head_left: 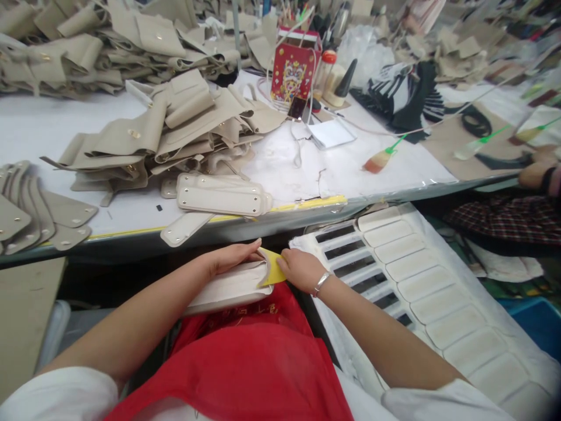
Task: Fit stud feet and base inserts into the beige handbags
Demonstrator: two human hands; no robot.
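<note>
Pouch [219,289], pale and boxy, sits at the lap against the red cloth apron [245,365]. The left hand [236,257] lies along its top with straight fingers; its thumb is hidden, so I cannot tell whether it grips. The right hand [301,270] pinches a thin, curved yellow card [275,269] at the pouch's right end. A hard push or tilt of the card could scuff or crease the wall; a slack left hand might let the pouch slip. Tan leather [193,131] lies in limp, folded heaps beyond.
</note>
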